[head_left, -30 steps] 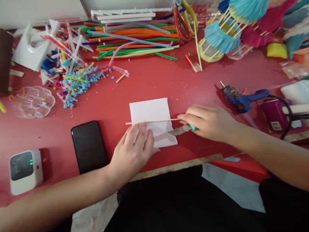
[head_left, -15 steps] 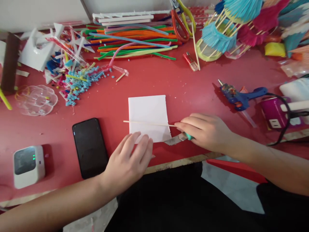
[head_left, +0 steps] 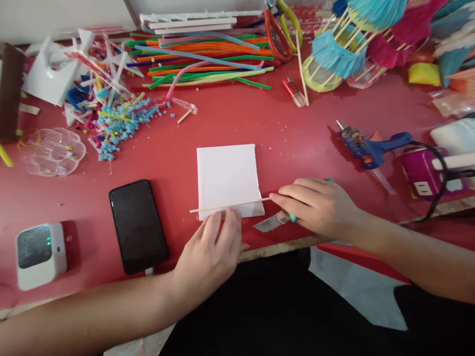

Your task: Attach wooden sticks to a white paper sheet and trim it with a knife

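A white square sheet [head_left: 228, 173], perhaps thin foam board, lies flat on the red table. A thin wooden stick [head_left: 211, 208] crosses it near its lower edge. My right hand [head_left: 315, 202] pinches the stick's right end between thumb and fingers. The same hand also keeps a utility knife [head_left: 272, 222] with a green handle in its grasp, the blade pointing left beside the sheet's lower right corner. My left hand [head_left: 211, 247] bends over the sheet's near edge, its fingertips at the stick and its thumb apart from them.
A phone [head_left: 138, 227] and a small white device [head_left: 40, 254] lie to the left. Colourful pipe cleaners [head_left: 208, 54], scraps [head_left: 115, 128] and a clear flower-shaped tray [head_left: 55, 151] are farther back. A glue gun [head_left: 365, 143], lighter [head_left: 294, 92] and scissors [head_left: 278, 37] are rightward.
The stick has moved toward me, from the sheet's middle to near its lower edge. My left hand has shifted right, its fingers drawn closer together and up to the stick.
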A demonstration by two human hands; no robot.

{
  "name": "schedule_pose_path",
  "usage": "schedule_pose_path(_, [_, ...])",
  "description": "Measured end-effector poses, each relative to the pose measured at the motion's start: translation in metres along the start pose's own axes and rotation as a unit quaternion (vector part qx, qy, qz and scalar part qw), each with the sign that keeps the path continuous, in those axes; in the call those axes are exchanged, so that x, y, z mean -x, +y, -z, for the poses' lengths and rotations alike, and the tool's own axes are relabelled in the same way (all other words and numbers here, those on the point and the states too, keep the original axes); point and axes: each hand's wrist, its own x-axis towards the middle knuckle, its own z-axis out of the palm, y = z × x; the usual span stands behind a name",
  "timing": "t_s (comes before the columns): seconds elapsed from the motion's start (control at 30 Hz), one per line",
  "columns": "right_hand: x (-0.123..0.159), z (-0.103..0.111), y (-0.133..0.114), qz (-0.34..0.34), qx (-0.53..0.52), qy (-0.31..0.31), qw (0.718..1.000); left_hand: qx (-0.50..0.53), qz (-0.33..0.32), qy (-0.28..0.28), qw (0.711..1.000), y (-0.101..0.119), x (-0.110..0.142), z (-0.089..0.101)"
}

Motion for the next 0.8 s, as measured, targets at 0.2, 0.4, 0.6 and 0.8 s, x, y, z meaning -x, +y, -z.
schedule_pose_path(0.2, [0.0022, -0.0020, 0.0026, 0.009, -0.003, 0.002, 1.000, 0.013, 0.016, 0.009, 1.000, -0.0001, -0.0039, -0.0031])
schedule_pose_path(0.4, [0.0036, -0.0041, 0.0029, 0.008, -0.007, 0.009, 1.000, 0.025, 0.006, 0.024, 0.999, 0.0030, -0.0005, -0.0087])
schedule_pose_path(0.6, [0.0026, -0.0039, 0.0031, 0.005, -0.016, 0.012, 1.000, 0.027, 0.014, 0.020, 0.999, 0.0033, 0.0004, -0.0084])
schedule_pose_path(0.8, [0.0027, -0.0040, 0.0033, -0.003, -0.029, 0.007, 1.000, 0.027, 0.021, 0.021, 0.999, 0.0025, 0.0017, -0.0069])
